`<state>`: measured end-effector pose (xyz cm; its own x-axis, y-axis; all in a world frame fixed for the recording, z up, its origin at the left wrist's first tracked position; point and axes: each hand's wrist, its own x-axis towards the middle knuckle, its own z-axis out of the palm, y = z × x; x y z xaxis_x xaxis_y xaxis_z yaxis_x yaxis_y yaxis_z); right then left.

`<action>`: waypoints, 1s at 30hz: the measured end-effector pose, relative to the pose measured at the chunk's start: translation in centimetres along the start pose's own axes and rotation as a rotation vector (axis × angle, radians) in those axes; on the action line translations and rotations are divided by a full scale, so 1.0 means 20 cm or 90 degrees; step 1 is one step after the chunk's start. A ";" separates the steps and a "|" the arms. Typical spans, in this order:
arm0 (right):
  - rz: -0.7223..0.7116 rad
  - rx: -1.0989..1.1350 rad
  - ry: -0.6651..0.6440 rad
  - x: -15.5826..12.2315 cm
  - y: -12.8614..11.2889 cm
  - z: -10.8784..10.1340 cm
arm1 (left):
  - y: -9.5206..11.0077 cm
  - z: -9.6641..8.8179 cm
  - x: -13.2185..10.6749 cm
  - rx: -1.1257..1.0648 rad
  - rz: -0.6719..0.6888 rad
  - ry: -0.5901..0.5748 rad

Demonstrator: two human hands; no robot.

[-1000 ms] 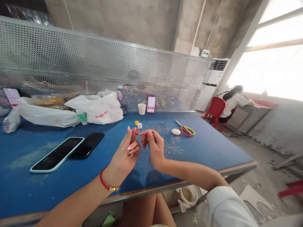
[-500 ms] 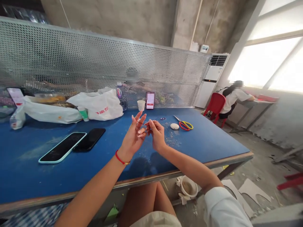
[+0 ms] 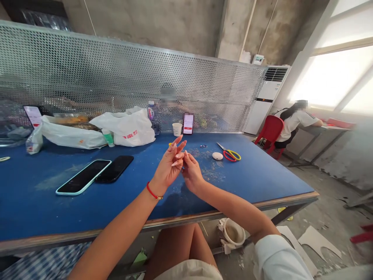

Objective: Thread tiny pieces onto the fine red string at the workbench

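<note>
My left hand (image 3: 168, 163) and my right hand (image 3: 191, 174) are raised close together over the blue table (image 3: 43, 210). The left fingers are spread, and the right fingertips pinch close beside them. Anything held there is tiny and mostly hidden by my fingers. A small yellow cap (image 3: 170, 144) sits just behind my left fingertips. Pale dust (image 3: 210, 170) lies under and beyond my right hand. Further right are a white oval lump (image 3: 217, 156) and scissors with red and yellow handles (image 3: 230, 154).
Two smartphones (image 3: 99, 173) lie left of my hands. Along the back stand white plastic bags (image 3: 125, 128), a water bottle (image 3: 153, 118), a white cup (image 3: 176, 129) and an upright phone (image 3: 188, 123), before a perforated metal screen (image 3: 131, 77). A seated person (image 3: 294, 122) works at the right.
The thin dark strand seen between my hands earlier no longer shows. My left fingers have spread and lifted, and the whole view has shifted slightly.
</note>
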<state>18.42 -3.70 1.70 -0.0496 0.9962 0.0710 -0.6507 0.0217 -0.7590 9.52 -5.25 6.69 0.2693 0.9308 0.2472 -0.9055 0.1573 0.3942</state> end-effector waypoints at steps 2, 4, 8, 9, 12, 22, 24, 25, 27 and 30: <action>0.003 -0.013 -0.005 0.00 0.01 0.00 | 0.01 0.00 0.00 -0.010 0.004 0.004; 0.004 -0.024 -0.002 0.00 0.01 0.00 | 0.02 0.00 0.00 -0.018 0.006 0.002; 0.017 -0.016 0.007 -0.02 -0.01 0.01 | 0.03 -0.01 -0.01 0.000 0.003 -0.027; 0.027 -0.012 0.003 -0.02 -0.02 0.01 | 0.03 -0.02 -0.01 0.015 0.000 -0.043; 0.055 -0.002 -0.026 -0.03 -0.06 0.02 | 0.04 -0.02 -0.01 0.072 -0.016 -0.080; 0.001 -0.185 -0.216 0.01 -0.21 0.01 | 0.10 -0.04 -0.05 0.170 -0.064 -0.108; -0.049 -0.223 -0.240 0.02 -0.23 0.01 | 0.11 -0.06 -0.05 0.174 -0.077 -0.124; -0.063 -0.228 -0.248 0.03 -0.23 0.01 | 0.12 -0.06 -0.05 0.175 -0.083 -0.133; -0.070 -0.211 -0.251 0.04 -0.23 0.00 | 0.12 -0.08 -0.04 0.183 -0.094 -0.161; -0.037 -0.164 -0.239 0.06 -0.24 -0.01 | 0.11 -0.09 -0.04 0.211 -0.093 -0.231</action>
<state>21.61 -2.65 5.37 -0.3200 0.8946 0.3120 -0.4532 0.1447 -0.8796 6.65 -4.98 5.71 0.5348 0.7233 0.4367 -0.7129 0.1089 0.6927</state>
